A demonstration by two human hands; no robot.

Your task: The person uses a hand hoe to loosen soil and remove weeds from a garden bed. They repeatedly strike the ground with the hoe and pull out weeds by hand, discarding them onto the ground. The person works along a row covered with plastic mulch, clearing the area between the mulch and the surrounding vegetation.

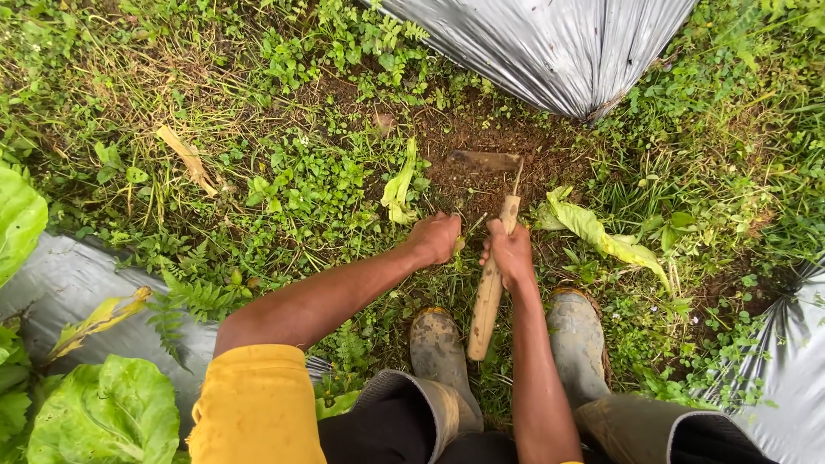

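Note:
My right hand [510, 252] grips the pale wooden handle of a short hoe [487, 301]. The hoe's flat metal blade [484, 160] rests on bare brown soil [481, 185] in front of me. My left hand [434, 237] is closed just left of the handle, down among the grass and weeds; whether it holds a plant I cannot tell. Both muddy rubber boots [436, 344] stand under my arms, one on each side of the handle's end.
Silver plastic mulch sheets lie at the top [550, 51], the lower left [60, 283] and the right edge [795, 378]. Green leafy plants [103, 412] grow at the lower left. Wilted leaves [601, 232] lie on the weedy ground.

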